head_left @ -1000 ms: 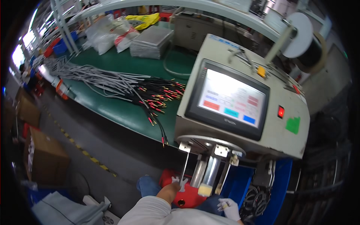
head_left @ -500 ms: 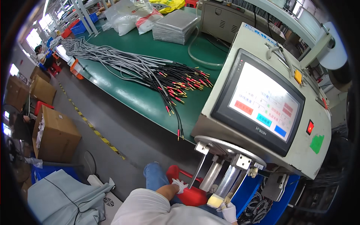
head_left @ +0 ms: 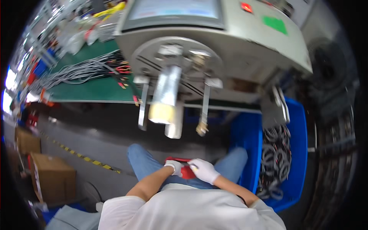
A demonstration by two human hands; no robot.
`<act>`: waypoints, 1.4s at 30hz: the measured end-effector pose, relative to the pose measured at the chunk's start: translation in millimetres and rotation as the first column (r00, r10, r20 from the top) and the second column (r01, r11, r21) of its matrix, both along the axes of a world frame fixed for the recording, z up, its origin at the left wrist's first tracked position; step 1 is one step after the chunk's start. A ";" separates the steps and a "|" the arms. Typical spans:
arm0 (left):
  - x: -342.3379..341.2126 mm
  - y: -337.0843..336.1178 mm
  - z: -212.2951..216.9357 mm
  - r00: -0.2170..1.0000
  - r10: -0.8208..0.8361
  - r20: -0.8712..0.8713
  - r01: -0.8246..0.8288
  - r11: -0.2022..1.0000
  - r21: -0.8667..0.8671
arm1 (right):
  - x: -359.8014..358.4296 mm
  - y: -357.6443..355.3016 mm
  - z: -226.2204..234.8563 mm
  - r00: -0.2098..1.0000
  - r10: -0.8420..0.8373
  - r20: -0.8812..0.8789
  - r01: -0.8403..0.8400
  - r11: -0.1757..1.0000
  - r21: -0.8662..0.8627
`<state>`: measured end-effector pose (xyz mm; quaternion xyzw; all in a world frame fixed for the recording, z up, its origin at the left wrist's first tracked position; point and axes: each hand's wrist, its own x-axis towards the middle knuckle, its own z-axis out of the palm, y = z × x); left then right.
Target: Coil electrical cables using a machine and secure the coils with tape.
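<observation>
My left hand (head_left: 174, 168) and my right hand (head_left: 205, 171), both in white gloves, are close together low between my knees, over a red stool (head_left: 187, 172). The fingers of both look closed. A small dark and yellowish bit shows at my right fingertips, too blurred to name; whatever my left hand may hold is hidden. Ahead of my hands stands a winding machine with a round metal disc (head_left: 140, 57). Metal arms stick out from it, the thickest a silvery bar (head_left: 167, 86) with a yellow end. Above the disc is a lit screen (head_left: 174, 8).
On the green table (head_left: 86, 94) to the left lies a bundle of grey cables (head_left: 82, 69) with red and gold plugs. A blue bin (head_left: 301, 153) on the right contains coiled cables (head_left: 276, 153). Cardboard boxes (head_left: 57, 176) stand on the floor at left, beyond yellow-black floor tape (head_left: 86, 158).
The view has swung right and down, so the disc now sits at upper middle. My right hand has left the silvery bar's yellow end and come beside my left hand.
</observation>
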<state>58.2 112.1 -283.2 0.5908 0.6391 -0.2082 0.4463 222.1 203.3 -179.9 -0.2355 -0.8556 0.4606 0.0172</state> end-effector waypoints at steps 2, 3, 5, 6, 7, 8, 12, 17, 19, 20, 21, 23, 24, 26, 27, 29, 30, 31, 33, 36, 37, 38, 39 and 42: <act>15.4 -26.5 -0.3 0.992 0.089 -0.084 -0.081 0.992 0.097 | -0.8 -26.8 18.1 0.997 0.075 -0.007 -0.075 0.997 0.014; 15.8 -28.6 -4.7 0.980 0.183 -0.081 -0.166 0.969 0.181 | 1.1 -31.5 27.4 0.992 0.122 -0.030 -0.122 0.993 0.000; 20.9 -34.9 21.8 0.965 0.258 0.050 -0.261 0.916 0.303 | 22.0 -39.9 19.2 0.998 0.042 -0.046 -0.044 0.998 -0.044; 25.6 -44.7 43.4 0.920 0.367 0.136 -0.388 0.812 0.437 | 28.1 -45.3 13.5 0.997 0.014 -0.079 -0.020 0.997 -0.078; 30.0 -54.5 63.8 0.858 0.453 0.241 -0.506 0.669 0.544 | 33.9 -49.8 9.4 0.994 -0.017 -0.109 0.005 0.994 -0.108; 29.4 -61.5 85.3 0.908 0.349 0.229 -0.397 0.553 0.733 | 40.6 -46.5 7.1 0.994 -0.037 -0.104 0.026 0.994 -0.106; 25.4 -100.1 139.2 0.949 0.307 0.074 -0.153 0.241 0.959 | 63.4 -37.4 2.1 0.971 -0.230 0.065 0.237 0.892 -0.385; 35.7 -156.8 82.1 0.869 0.483 0.109 -0.225 0.188 0.956 | 46.5 -33.3 11.4 0.993 -0.121 -0.017 0.121 0.993 0.009; 20.2 -156.7 61.2 0.915 0.400 0.049 -0.159 0.247 0.956 | 40.4 -39.7 20.4 0.994 -0.113 -0.012 0.114 0.992 0.056; 13.4 -154.0 55.7 0.934 0.358 -0.014 -0.103 0.304 0.947 | 39.3 -42.6 23.6 0.992 -0.122 -0.029 0.123 0.991 0.051; 11.5 -153.7 56.8 0.937 0.350 -0.016 -0.094 0.293 0.952 | 35.1 -46.4 24.9 0.993 -0.106 -0.050 0.108 0.993 0.043; 15.0 -153.8 60.9 0.870 0.490 0.045 -0.248 0.358 0.900 | 29.1 -56.8 24.9 0.993 -0.085 -0.076 0.089 0.995 0.049; 14.0 -151.5 59.5 0.823 0.563 0.072 -0.330 0.372 0.868 | 29.8 -59.6 23.5 0.991 -0.111 -0.075 0.113 0.993 0.025; -28.8 -180.9 17.4 0.807 0.482 0.342 -0.582 0.547 0.602 | 30.7 -63.9 19.8 0.991 -0.110 -0.078 0.112 0.994 0.013; -45.7 -196.4 -8.7 0.674 0.443 0.590 -0.667 0.710 0.229 | 31.5 -66.3 16.4 0.992 -0.114 -0.054 0.115 0.993 0.005; -26.7 -186.7 31.5 0.677 0.393 0.622 -0.678 0.663 0.318 | 36.1 -66.8 14.0 0.991 -0.135 0.014 0.135 0.991 -0.022; -16.7 -181.6 53.4 0.692 0.335 0.639 -0.672 0.621 0.403 | 37.4 -61.8 13.8 0.993 -0.118 0.020 0.118 0.993 -0.017; -10.6 -177.6 70.1 0.707 0.288 0.645 -0.670 0.564 0.483 | 36.1 -57.3 19.9 0.996 -0.071 0.048 0.072 0.997 0.001; -10.5 -171.9 78.5 0.675 0.376 0.634 -0.720 0.520 0.459 | 34.3 -47.4 30.4 0.995 0.014 0.103 -0.018 0.999 0.033; -30.1 -149.8 97.8 0.693 0.454 0.560 -0.720 0.400 0.567 | 31.9 -33.2 32.1 0.991 -0.034 0.129 0.021 0.995 0.101; -41.8 -137.3 111.4 0.750 0.419 0.511 -0.649 0.320 0.690 | 31.6 -31.6 32.4 0.987 -0.074 0.139 0.055 0.989 0.136; -58.4 -125.9 119.2 0.812 0.424 0.402 -0.526 0.230 0.819 | 33.4 -29.5 34.3 0.987 -0.070 0.143 0.050 0.989 0.136; -80.7 -116.3 126.3 0.853 0.437 0.284 -0.377 0.139 0.916 | 35.2 -28.1 37.2 0.985 -0.107 0.132 0.090 0.987 0.131; -150.8 -98.9 147.0 0.729 0.657 0.193 -0.272 0.018 0.962 | 40.9 -26.6 41.0 0.977 -0.179 0.118 0.165 0.979 0.123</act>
